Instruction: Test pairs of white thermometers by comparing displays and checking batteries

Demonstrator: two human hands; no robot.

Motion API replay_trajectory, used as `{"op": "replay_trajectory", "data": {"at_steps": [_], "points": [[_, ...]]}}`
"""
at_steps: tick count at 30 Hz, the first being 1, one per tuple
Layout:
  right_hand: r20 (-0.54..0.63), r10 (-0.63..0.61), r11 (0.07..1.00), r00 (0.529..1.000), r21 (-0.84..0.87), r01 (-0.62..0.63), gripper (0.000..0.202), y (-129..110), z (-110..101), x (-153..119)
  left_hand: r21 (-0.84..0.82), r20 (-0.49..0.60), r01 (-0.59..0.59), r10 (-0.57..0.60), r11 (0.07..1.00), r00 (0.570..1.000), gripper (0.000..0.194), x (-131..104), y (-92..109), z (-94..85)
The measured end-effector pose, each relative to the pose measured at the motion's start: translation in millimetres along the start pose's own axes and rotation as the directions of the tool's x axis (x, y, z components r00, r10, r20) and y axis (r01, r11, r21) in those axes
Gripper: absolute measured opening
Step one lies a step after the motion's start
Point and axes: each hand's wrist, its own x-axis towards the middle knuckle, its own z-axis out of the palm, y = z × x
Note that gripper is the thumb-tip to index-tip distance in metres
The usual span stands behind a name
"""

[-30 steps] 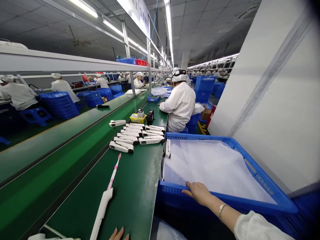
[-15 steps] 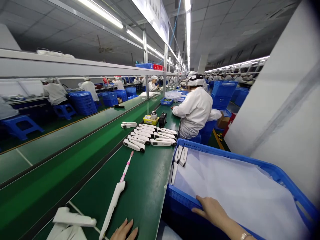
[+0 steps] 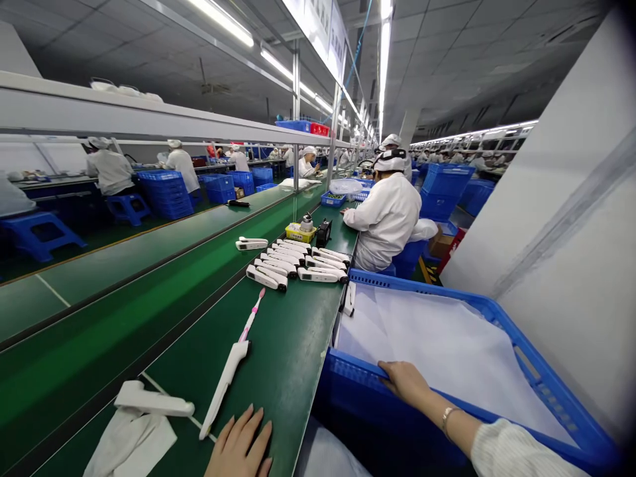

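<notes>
My left hand [image 3: 242, 444] lies flat on the green bench top [image 3: 283, 358] with its fingers spread and nothing in it. Just beyond it is a white handheld device [image 3: 226, 384] with a toothbrush [image 3: 252, 315] in line at its far end. Another white device [image 3: 152, 401] rests on a white cloth [image 3: 130, 442] to the left. My right hand [image 3: 405, 383] grips the near rim of a blue crate [image 3: 365, 371], fingers curled over it. A white sheet [image 3: 427, 331] lines the crate, and a white device [image 3: 350, 299] shows at its left corner, partly hidden by the bench edge.
Several white devices [image 3: 278, 265] lie in rows further up the bench, near a yellow tray [image 3: 300, 232]. A green conveyor belt [image 3: 163, 311] runs along the left. A co-worker in white [image 3: 385, 205] sits beyond the crate, and a white pillar [image 3: 546, 199] stands at right.
The crate has shifted left against the bench, so fewer devices show in its corner. My right hand has moved with its rim. More of my left hand shows on the bench.
</notes>
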Motion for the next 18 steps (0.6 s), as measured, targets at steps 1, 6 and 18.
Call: {"op": "replay_trajectory", "data": {"at_steps": [1, 6, 18], "points": [[-0.005, 0.005, 1.0, 1.0, -0.006, -0.005, 0.018, -1, 2, -2, 0.03, -0.03, -0.04, 0.041, 0.999, 0.999, 0.03, 3, 4, -5.4], [-0.059, 0.098, 0.993, 0.993, -0.056, -0.102, 0.022, -12, 19, -17, -0.003, -0.056, -0.087, 0.087, 0.996, 0.995, 0.025, 14, 35, -25.8], [-0.216, 0.151, 0.987, 0.965, -0.018, -0.159, 0.029, -2, 32, 4, -0.072, -0.038, -0.223, 0.22, 0.972, 0.975, 0.035, 15, 38, -18.0]]}}
